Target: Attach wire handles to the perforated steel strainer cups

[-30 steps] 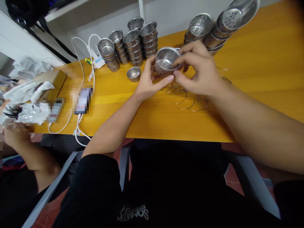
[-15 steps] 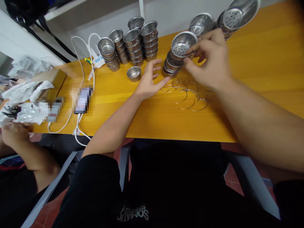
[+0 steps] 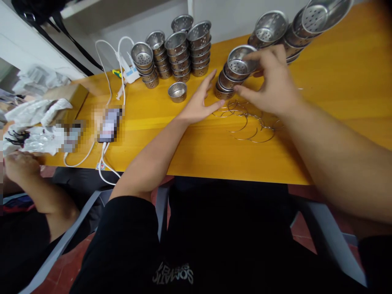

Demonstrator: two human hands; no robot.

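My right hand (image 3: 271, 79) has its fingers at the rim of a perforated metal cup (image 3: 240, 65), the top one of a short, slightly leaning stack. Its thumb rests against the stack's side, lower down. My left hand (image 3: 203, 100) is open just left of that stack, fingers stretched out and thumb apart, holding nothing. Below the stack, between my hands, several thin metal wire rings (image 3: 259, 122) lie loosely tangled on the table. A single small metal cup (image 3: 177, 92) stands upright left of my left hand.
Tall stacks of perforated cups (image 3: 177, 53) stand at the back, with more large cups (image 3: 271, 30) at the back right. On the wooden table (image 3: 208, 159) lie a phone (image 3: 110, 124) with white cables and a power strip (image 3: 131, 74). A co-worker's arm (image 3: 43, 192) is at far left.
My right hand has lowered the top cup, which now sits deeper on the stack. My left hand keeps its open pose beside it. The whole view has shifted slightly.
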